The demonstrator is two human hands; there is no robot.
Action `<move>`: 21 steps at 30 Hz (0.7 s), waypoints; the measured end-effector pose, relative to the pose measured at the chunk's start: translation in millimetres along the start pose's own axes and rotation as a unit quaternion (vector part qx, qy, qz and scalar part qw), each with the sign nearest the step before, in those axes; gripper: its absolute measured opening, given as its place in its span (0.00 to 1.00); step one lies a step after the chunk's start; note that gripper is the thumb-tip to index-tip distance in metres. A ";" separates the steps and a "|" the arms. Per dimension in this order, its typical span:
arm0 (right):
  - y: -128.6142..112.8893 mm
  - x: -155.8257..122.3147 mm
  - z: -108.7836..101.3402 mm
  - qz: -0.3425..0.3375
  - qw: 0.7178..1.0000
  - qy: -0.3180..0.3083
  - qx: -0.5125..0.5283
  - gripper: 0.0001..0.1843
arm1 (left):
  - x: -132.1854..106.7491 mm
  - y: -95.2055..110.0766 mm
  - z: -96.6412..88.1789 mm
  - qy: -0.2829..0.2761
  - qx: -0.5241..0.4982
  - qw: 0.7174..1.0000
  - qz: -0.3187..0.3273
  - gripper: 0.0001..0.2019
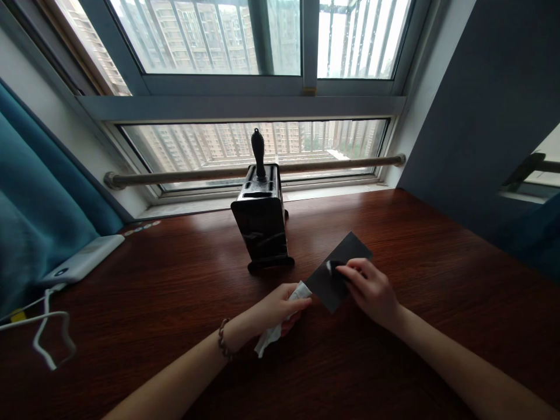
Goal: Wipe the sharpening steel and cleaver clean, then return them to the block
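Observation:
My left hand (289, 303) is closed around the handle end of a cleaver, over a crumpled white tissue (272, 337) that hides the handle. The flat, dark grey cleaver blade (326, 286) points away to the right, above the tabletop. My right hand (371, 289) pinches a small black piece (335, 266) with a whitish edge, against or just over the blade face; its exact kind is unclear. Beyond my hands stands a black knife block (262, 227), with one black-handled tool (258, 153) upright in a slot.
The reddish-brown wooden table (184, 256) reaches to the window sill. At left lie a white power strip or similar box (85, 259) and a white cable (44, 332), beside a blue curtain (44, 181). A horizontal rail (196, 176) crosses the window behind the block.

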State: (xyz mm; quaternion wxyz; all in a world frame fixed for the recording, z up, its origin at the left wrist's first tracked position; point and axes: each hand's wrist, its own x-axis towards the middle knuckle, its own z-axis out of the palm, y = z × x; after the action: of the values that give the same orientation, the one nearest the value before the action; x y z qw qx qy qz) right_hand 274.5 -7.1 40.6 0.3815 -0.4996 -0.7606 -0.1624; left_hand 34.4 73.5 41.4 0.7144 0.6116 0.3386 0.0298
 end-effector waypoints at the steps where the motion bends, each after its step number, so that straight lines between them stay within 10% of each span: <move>1: -9.7 -1.6 5.6 -0.032 0.998 -0.049 0.031 0.18 | 0.1 -0.1 0.0 -0.003 -0.001 1.000 0.004 0.17; 6: -21.4 -2.2 23.4 -0.083 0.988 -0.115 0.067 0.18 | -0.2 -0.1 -1.3 -0.013 -0.013 1.000 0.010 0.19; 16: 68.3 1.2 -0.2 0.183 0.978 -0.006 -0.097 0.17 | -1.4 3.3 -5.8 -0.033 -0.020 0.999 -0.004 0.20; 21: 26.1 4.6 -2.2 0.090 0.991 0.057 -0.085 0.20 | -1.4 4.1 -2.6 -0.038 0.008 0.999 0.000 0.19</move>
State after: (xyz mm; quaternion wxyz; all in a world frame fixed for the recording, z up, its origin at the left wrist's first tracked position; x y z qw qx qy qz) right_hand 297.5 6.2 41.9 0.3929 -0.5871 -0.6729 -0.2196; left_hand 33.5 76.1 45.7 0.7218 0.6181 0.3114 0.0034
